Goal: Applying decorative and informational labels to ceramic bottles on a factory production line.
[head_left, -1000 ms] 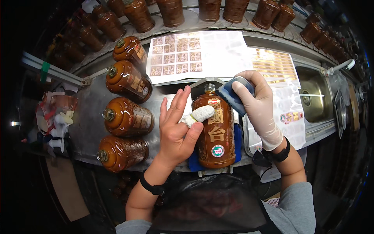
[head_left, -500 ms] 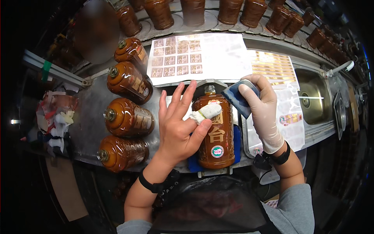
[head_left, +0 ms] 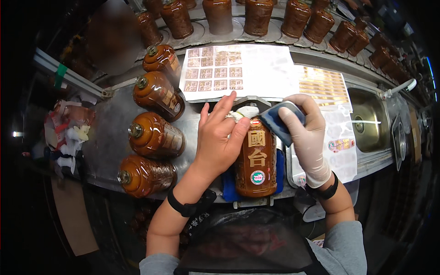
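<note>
Your left hand [head_left: 220, 142] pinches a white wad [head_left: 245, 112], fingers together, at the neck of the brown bottle [head_left: 254, 158] lying on the worktop [head_left: 110, 133]; your gloved right hand [head_left: 307, 133] clamps a blue pad [head_left: 277, 121] beside it (label-smoothing step, likely); next calls for firm, even strokes.

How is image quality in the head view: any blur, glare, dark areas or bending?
Head view: the bottle and both hands, left hand and gloved right hand, are sharp and well lit; a blurred patch sits upper left; glare streaks the sink; the rim falls to black; the counter edge bends with the fisheye.
</note>
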A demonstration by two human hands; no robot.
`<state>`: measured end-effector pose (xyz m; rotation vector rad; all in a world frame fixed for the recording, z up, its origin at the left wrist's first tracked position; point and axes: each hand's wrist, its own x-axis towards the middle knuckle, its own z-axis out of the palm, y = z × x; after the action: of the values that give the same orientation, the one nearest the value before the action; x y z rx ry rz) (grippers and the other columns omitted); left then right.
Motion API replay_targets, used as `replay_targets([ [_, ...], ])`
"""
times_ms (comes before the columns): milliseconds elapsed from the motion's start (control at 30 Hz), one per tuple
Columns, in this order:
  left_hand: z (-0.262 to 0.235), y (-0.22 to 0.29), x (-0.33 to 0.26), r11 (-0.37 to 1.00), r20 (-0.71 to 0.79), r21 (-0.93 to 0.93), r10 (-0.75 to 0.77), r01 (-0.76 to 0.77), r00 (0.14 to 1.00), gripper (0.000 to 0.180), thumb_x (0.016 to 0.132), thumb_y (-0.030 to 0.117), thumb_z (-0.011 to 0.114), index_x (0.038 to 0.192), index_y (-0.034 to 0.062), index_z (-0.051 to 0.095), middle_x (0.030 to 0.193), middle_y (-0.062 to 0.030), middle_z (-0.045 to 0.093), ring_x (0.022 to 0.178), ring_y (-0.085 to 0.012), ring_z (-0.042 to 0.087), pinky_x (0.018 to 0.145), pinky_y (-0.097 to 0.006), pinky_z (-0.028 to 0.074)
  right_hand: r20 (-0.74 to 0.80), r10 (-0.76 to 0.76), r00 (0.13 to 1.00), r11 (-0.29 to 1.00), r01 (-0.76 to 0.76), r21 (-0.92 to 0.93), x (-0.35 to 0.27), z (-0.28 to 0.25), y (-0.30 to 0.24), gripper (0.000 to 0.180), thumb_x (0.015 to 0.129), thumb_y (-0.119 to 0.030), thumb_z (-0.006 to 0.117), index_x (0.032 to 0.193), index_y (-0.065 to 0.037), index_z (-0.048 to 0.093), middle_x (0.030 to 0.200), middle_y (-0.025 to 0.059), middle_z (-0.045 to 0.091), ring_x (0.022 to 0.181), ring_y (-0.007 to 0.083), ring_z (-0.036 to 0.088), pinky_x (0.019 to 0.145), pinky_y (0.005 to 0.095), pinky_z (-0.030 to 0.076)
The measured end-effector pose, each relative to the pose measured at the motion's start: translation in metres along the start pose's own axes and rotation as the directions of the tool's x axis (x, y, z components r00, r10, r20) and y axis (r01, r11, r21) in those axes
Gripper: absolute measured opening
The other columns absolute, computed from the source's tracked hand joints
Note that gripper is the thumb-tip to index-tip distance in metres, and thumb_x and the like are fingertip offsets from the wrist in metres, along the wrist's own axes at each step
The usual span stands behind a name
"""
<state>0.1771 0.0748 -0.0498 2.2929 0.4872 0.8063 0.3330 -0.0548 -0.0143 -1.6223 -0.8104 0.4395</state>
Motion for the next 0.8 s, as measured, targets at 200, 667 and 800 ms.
replay_targets([
  [200,-0.007,0.015,-0.014,0.994,-0.043,-0.109,-0.022,0.017,0.999,0.036,0.094,0.024,0.066,0.072,-0.0048,0.069,0.148,-0.0284,0.05,0.133,-0.0424,0.052,0.115,-0.064,0.021,-0.057,0.036,0.998,0.998,-0.039,-0.055,0.005,0.002,0.008,0.013,0.092,-0.008,0.068,0.102,-0.001,0.064,0.086,0.0037,0.067,0.079,0.009,0.061,0.073,0.0256,0.051],
  [667,-0.015,0.016,-0.014,0.992,0.059,-0.121,0.03,-0.023,0.998,0.028,0.095,0.02,0.062,0.092,-0.004,0.076,0.15,-0.0261,0.049,0.136,-0.0388,0.052,0.118,-0.061,0.018,-0.044,0.255,0.966,0.932,-0.234,0.277,-0.004,-0.015,0.018,0.017,0.096,-0.008,0.066,0.111,-0.002,0.061,0.094,0.0022,0.066,0.083,0.0057,0.062,0.073,0.0211,0.052],
  [800,-0.002,0.024,-0.006,0.995,0.07,-0.008,0.099,-0.098,0.993,0.036,0.088,0.026,0.071,0.065,-0.0017,0.068,0.147,-0.0245,0.053,0.139,-0.0438,0.046,0.115,-0.066,0.018,-0.016,0.249,0.968,0.931,-0.235,0.278,-0.007,-0.016,0.016,0.021,0.096,-0.01,0.063,0.116,-0.003,0.063,0.098,0.0025,0.067,0.088,0.0068,0.062,0.08,0.021,0.049],
])
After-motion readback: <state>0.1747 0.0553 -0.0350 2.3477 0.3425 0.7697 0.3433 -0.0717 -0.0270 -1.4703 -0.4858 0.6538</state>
